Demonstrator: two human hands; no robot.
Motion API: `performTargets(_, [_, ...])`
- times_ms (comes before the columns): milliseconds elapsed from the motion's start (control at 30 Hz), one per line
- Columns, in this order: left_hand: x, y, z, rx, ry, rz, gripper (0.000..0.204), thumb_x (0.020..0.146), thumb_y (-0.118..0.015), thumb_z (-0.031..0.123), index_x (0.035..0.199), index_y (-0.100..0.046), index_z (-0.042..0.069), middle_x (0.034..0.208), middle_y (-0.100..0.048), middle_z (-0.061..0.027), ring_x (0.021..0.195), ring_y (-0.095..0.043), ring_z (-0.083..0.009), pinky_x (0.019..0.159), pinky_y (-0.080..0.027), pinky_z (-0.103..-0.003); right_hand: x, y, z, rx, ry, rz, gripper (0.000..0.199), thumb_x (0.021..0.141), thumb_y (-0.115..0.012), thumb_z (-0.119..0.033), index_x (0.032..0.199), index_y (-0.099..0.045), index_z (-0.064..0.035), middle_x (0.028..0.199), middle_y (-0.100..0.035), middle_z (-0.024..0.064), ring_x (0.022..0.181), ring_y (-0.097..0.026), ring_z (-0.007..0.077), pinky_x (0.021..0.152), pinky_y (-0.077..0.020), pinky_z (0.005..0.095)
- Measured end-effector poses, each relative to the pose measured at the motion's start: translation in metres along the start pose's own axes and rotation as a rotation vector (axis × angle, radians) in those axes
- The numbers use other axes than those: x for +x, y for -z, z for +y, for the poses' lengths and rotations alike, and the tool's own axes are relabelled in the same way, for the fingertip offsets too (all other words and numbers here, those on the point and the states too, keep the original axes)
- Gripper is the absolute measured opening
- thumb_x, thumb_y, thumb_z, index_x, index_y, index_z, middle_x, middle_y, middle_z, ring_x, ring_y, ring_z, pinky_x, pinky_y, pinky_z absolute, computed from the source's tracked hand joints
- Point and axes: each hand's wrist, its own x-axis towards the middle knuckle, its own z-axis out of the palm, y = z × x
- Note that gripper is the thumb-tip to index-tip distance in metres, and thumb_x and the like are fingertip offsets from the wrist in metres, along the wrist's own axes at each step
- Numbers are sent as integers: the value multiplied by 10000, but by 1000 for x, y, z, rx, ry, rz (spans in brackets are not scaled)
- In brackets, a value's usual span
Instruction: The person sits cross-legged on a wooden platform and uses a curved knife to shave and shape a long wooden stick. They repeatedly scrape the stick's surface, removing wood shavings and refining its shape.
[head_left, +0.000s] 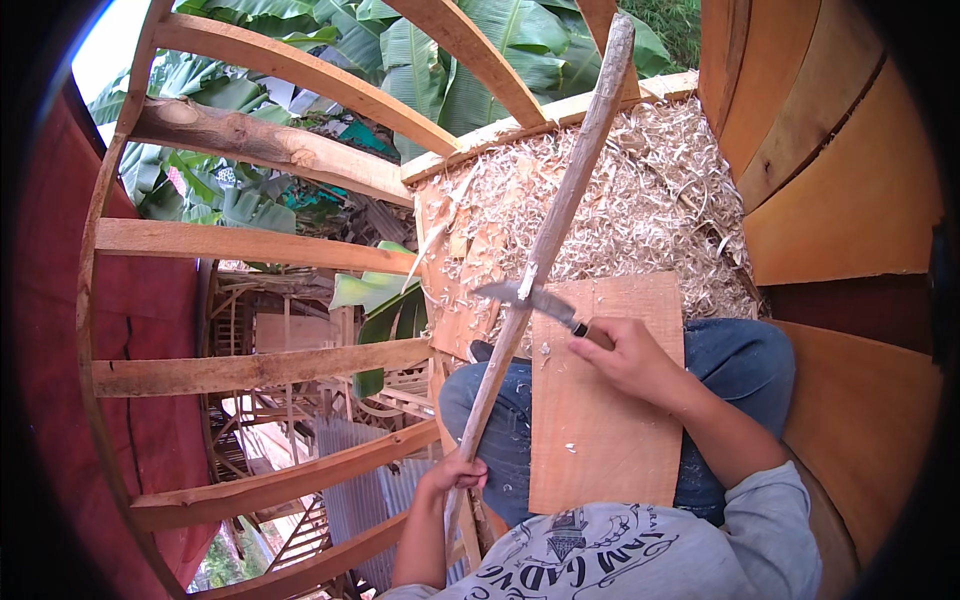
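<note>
A long, rough wooden pole (572,190) slants from the lower middle up to the top of the view. My left hand (457,472) is closed round its lower part, beside my left knee. In my right hand (625,358) is the dark handle of a knife (545,302). Its broad blade lies across the pole at mid-length, where a pale, freshly cut patch shows. A flat wooden board (607,420) rests on my lap under the right forearm, with a few small chips on it.
Curled wood shavings (650,200) cover the plank floor (455,325) ahead of me. A railing of wooden bars (265,362) stands at the left, with banana leaves (450,60) beyond. Close on the right rises a wall of wooden planks (840,220).
</note>
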Motion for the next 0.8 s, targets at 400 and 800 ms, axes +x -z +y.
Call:
performTargets(400, [0, -2, 4, -6, -2, -19, 376, 779, -637, 315, 689, -616, -49, 431, -340, 42, 361, -284, -58, 393, -178, -232, -2, -11, 4, -54, 119, -90, 373, 871, -638, -271, 667, -536, 25, 544, -419, 34, 547, -369, 56, 479, -318, 281])
performTargets(800, [0, 0, 0, -2, -1, 6, 372, 771, -648, 316, 684, -617, -43, 426, -353, 36, 352, -283, -62, 389, -179, -233, 7, 16, -10, 229, -198, 32, 399, 891, -616, -259, 616, -473, -8, 537, -327, -32, 546, -308, 64, 472, -284, 296])
